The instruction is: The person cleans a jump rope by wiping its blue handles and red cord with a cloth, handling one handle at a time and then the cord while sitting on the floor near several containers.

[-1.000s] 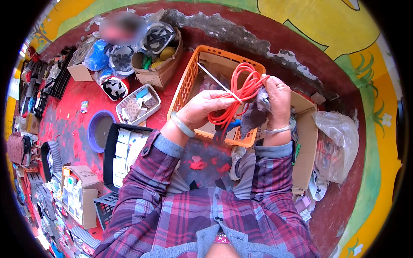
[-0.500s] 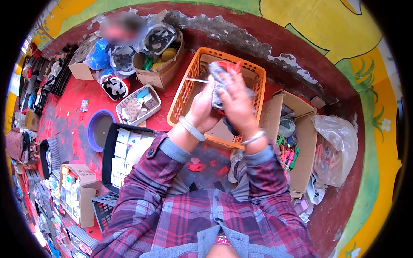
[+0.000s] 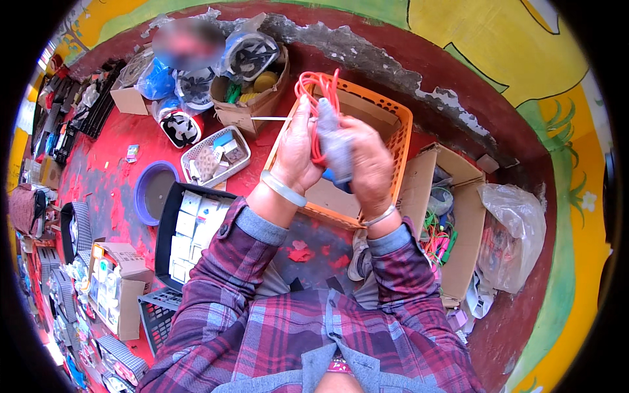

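My left hand is closed round a looped bundle of red cord, whose coils rise above my fingers. A thin white strip juts out to the left from the bundle. My right hand grips a grey cloth pressed against the cord, slightly blurred by motion. Something blue shows just below the cloth; what it is I cannot make out. Both hands are held over an orange plastic basket with cardboard inside.
On the right stand an open cardboard box of coloured cords and a clear plastic bag. Leftward are a white basket, a purple basin and a black case of white boxes. Behind, a carton holds wrapped goods.
The red cord's loops now stand up clear of my hands, where earlier they were mostly covered. My right hand has turned and dropped slightly with the cloth.
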Demonstrator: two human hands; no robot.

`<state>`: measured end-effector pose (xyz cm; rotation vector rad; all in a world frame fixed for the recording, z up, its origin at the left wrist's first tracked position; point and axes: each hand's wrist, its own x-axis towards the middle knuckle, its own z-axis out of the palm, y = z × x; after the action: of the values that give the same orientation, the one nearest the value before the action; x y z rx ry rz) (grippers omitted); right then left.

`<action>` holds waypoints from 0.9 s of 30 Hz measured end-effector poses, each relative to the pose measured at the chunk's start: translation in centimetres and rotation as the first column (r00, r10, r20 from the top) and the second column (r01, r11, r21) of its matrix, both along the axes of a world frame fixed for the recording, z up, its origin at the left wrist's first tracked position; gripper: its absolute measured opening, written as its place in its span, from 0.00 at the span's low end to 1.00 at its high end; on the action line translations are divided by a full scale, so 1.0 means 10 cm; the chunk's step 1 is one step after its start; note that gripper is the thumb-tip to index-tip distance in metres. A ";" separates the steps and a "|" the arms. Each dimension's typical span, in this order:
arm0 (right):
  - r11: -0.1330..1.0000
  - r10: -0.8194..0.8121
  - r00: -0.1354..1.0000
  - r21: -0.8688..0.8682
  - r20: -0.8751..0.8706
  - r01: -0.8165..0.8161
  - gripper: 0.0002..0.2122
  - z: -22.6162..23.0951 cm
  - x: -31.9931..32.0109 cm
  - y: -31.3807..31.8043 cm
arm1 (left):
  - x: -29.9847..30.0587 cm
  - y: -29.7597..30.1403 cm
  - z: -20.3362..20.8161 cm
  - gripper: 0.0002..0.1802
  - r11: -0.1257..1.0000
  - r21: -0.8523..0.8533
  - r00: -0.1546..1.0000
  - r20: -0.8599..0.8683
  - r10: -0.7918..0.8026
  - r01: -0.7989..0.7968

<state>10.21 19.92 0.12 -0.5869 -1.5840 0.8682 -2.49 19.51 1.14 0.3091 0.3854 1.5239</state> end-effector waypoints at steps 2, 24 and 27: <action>0.891 0.084 0.892 -0.367 -0.445 -0.267 0.12 0.20 0.13 0.05 | -0.07 -0.04 -0.03 0.19 0.997 0.031 0.997 -0.015 -0.073 0.073; 0.941 -0.295 0.877 0.275 0.379 0.198 0.11 0.21 0.25 0.03 | 0.10 -0.13 -0.09 0.17 0.957 0.091 0.961 -0.067 -0.269 0.274; 0.968 -0.228 0.889 0.196 0.398 0.160 0.11 0.21 0.29 0.04 | 0.13 -0.13 -0.08 0.17 0.967 0.061 0.968 -0.067 -0.243 0.247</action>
<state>13.06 20.30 2.27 -0.8428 -1.9198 0.4757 -1.20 18.16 0.32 0.4407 0.3286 1.2886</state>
